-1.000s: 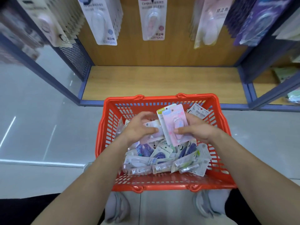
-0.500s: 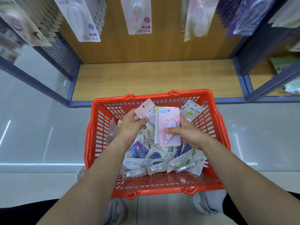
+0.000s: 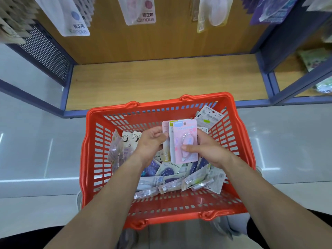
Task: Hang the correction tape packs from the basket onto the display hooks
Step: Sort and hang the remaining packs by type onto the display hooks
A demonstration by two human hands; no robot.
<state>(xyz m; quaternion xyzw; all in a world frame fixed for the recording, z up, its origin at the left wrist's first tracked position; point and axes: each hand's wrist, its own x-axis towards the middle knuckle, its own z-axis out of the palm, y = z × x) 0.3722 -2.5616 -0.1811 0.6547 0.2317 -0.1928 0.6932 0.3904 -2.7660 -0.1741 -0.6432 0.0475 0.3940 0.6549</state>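
A red plastic basket (image 3: 93, 159) sits on the floor below me, holding several loose correction tape packs (image 3: 167, 172). Above it my right hand (image 3: 206, 150) grips a small upright stack of packs, a pink one (image 3: 185, 135) in front with my thumb across its blister. My left hand (image 3: 150, 142) presses another pink pack (image 3: 165, 130) against the left side of that stack. More packs (image 3: 140, 13) hang from the display hooks at the top of the view.
A wooden shelf base (image 3: 161, 83) with a blue frame lies just beyond the basket, with a perforated blue side panel (image 3: 45, 51) at its left. Glossy grey floor surrounds the basket. Another shelf bay (image 3: 316, 58) with goods stands at the right.
My left hand lifted a pink pack out of the basket and brought it against the stack in my right hand. The stack turned more upright.
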